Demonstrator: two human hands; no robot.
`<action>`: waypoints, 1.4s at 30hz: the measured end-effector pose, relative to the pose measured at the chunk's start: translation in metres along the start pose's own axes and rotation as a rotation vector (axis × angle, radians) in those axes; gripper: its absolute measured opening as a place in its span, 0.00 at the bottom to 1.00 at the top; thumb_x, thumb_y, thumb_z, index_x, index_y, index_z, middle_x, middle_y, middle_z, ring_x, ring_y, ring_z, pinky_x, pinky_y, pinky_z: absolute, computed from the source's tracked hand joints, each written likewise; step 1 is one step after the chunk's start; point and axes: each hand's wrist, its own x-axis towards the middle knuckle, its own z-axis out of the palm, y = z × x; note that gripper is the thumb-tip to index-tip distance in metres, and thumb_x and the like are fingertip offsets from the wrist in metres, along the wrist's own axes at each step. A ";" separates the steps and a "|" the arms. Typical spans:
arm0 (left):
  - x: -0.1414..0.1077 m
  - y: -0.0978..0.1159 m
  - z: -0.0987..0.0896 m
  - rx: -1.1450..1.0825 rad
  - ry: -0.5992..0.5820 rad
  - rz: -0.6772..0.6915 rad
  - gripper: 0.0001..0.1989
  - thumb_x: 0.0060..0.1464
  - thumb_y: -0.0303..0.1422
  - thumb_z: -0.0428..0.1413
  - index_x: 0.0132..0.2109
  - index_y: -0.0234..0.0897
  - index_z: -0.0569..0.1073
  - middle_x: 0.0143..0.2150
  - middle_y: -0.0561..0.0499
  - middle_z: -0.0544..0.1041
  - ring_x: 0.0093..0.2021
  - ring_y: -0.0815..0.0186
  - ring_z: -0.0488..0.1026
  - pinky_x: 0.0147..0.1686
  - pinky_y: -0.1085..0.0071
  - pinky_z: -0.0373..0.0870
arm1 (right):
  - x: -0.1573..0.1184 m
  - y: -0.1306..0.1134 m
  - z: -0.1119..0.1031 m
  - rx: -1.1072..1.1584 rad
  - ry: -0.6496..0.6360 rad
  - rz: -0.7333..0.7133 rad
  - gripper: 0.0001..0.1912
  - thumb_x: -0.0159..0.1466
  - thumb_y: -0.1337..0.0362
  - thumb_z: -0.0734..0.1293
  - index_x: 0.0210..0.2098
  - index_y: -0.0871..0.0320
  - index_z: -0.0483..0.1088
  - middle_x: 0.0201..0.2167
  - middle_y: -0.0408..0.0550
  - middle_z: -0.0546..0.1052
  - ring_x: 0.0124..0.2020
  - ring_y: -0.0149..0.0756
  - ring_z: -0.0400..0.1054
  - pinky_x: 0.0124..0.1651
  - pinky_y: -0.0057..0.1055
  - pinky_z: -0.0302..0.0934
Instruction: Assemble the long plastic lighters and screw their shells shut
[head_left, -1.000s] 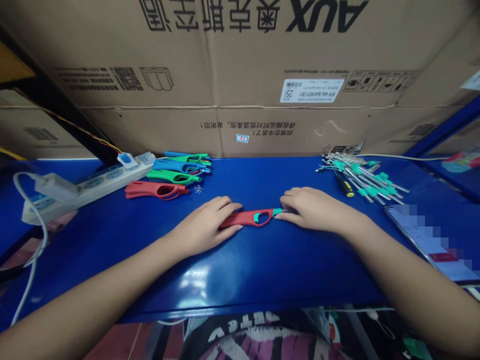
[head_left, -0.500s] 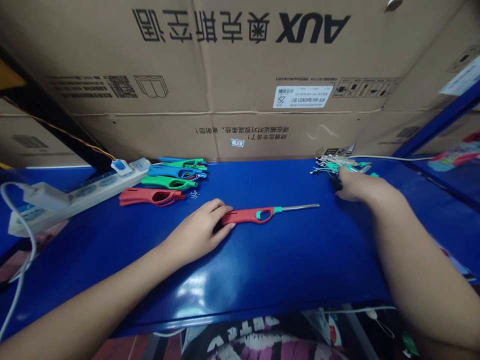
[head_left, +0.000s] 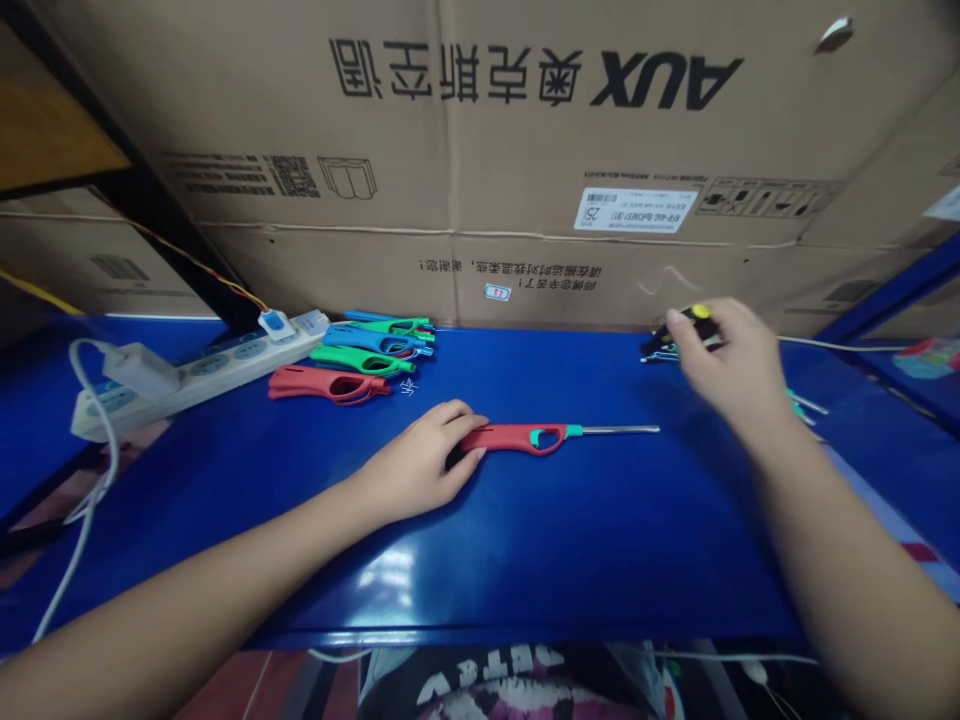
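Note:
My left hand (head_left: 435,455) is closed on the handle end of a red lighter (head_left: 514,438), which lies on the blue table (head_left: 570,550). The lighter has a teal trigger and collar, and its metal tube points right. My right hand (head_left: 731,355), at the right rear, grips a black and yellow tool (head_left: 688,325) above the table. Beside and partly behind that hand are small teal and metal parts (head_left: 806,405), mostly hidden. Red, green and blue lighter shells (head_left: 330,384) lie at the left rear, with a few tiny pale pieces (head_left: 408,387) next to them.
A white power strip (head_left: 202,370) with plugs and a white cable (head_left: 112,430) stands at the left. A large cardboard box (head_left: 465,230) rises along the table's back edge. A blue shelf post (head_left: 885,285) is at the right rear.
My right hand has risen from the pile of parts with the black and yellow tool in it. The camera view has shifted slightly; my left hand still holds the red lighter.

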 end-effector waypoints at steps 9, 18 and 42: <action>-0.008 0.009 0.009 0.000 0.005 0.036 0.19 0.67 0.31 0.49 0.61 0.32 0.69 0.54 0.40 0.72 0.55 0.55 0.70 0.59 0.57 0.70 | -0.060 -0.078 0.058 0.577 -0.412 -0.223 0.15 0.68 0.58 0.65 0.52 0.54 0.74 0.51 0.50 0.80 0.51 0.43 0.75 0.53 0.39 0.69; -0.010 0.013 0.007 -0.017 -0.034 0.048 0.18 0.67 0.31 0.49 0.61 0.34 0.70 0.52 0.41 0.72 0.55 0.55 0.70 0.59 0.55 0.70 | -0.057 -0.114 0.074 0.715 -0.514 -0.160 0.17 0.67 0.59 0.65 0.53 0.55 0.75 0.53 0.49 0.80 0.53 0.44 0.74 0.51 0.38 0.70; -0.004 0.004 0.014 -0.246 -0.013 0.121 0.19 0.65 0.34 0.55 0.61 0.37 0.71 0.52 0.43 0.74 0.53 0.59 0.72 0.57 0.59 0.70 | -0.048 -0.085 0.049 0.986 -0.173 0.309 0.17 0.65 0.48 0.67 0.41 0.55 0.75 0.27 0.43 0.73 0.26 0.32 0.67 0.27 0.29 0.66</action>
